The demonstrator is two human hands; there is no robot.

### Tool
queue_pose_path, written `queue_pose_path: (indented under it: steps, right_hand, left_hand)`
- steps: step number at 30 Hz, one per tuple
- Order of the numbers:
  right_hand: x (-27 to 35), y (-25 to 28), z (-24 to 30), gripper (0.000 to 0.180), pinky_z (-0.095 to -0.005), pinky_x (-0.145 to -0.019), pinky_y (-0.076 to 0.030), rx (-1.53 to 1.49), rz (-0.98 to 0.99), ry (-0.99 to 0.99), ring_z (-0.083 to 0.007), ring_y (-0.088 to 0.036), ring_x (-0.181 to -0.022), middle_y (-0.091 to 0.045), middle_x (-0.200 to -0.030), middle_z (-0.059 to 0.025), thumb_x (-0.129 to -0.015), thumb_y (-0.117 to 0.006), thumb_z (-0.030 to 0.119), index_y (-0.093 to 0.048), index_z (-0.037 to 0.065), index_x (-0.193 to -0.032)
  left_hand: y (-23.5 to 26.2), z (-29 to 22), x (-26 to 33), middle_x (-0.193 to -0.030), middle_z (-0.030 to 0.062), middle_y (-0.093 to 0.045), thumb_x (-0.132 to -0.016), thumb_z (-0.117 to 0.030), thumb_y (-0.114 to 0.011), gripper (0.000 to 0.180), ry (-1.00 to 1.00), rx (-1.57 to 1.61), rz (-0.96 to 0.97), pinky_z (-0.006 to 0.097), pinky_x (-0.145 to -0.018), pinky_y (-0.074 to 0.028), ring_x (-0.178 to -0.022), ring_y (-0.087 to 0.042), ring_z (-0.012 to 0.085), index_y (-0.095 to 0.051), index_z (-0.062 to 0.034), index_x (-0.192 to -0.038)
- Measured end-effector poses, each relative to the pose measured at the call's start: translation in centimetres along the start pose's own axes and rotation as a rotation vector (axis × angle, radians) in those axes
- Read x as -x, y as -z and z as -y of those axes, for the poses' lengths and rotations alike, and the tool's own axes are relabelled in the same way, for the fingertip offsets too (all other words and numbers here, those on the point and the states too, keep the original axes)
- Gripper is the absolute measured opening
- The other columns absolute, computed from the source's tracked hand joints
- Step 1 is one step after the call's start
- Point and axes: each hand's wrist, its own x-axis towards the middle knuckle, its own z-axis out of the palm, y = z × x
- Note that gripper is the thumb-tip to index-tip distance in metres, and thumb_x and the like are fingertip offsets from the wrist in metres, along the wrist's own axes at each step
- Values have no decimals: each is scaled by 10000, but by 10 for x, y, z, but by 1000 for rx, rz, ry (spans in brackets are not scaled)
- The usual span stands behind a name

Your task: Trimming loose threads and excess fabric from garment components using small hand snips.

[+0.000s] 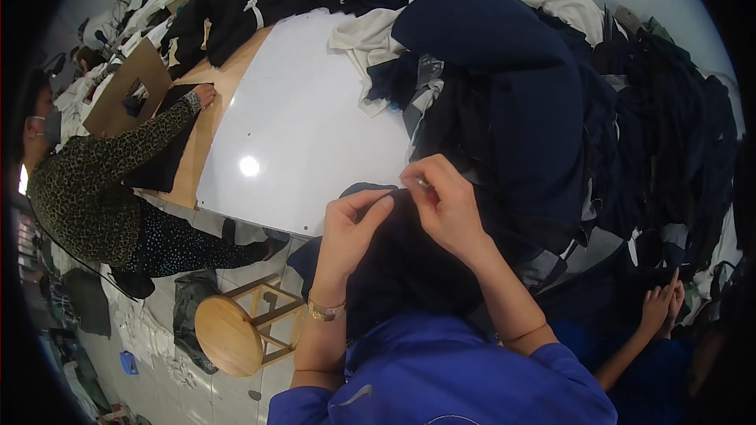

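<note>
A dark navy garment (394, 260) hangs in front of me at the table's near edge, bunched toward my body. My left hand (350, 228) pinches its upper edge between thumb and forefinger. Close beside it, just right of that edge, is my right hand (446, 206), with thumb and fingertips pressed together. Whatever those fingertips hold, if anything, is too small to make out. Both hands are raised above the cloth, only a short gap apart.
The white tabletop (307, 118) stretches ahead, with heaped navy cloth (512, 94) on its right. A wooden stool (228, 334) stands at lower left. One person (102, 189) handles black cloth at left; another person's hands (660, 303) show at lower right.
</note>
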Motion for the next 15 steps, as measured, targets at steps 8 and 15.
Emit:
queue_pose_path:
  steps: [8, 15]
  right_hand:
    - [5, 1, 4, 144, -299, -547, -474, -26, -36, 73, -238, -600, -630, -558, -838, -97, -773, -624, -29, -576, 4, -905]
    - [13, -3, 5, 236, -301, -482, -464, 114, -2, 96, -218, -579, -568, -540, -803, -66, -672, -658, -30, -574, 28, -885]
  left_hand:
    - [1, 0, 0, -869, 27, -673, -858, -44, -626, 159, 3, 48, -12, 181, -725, -446, -778, -572, 47, -677, 20, -994]
    - [-1, 4, 4, -866, 32, -671, -853, -38, -625, 149, -59, -88, -43, 194, -732, -451, -787, -577, 59, -678, 27, -976]
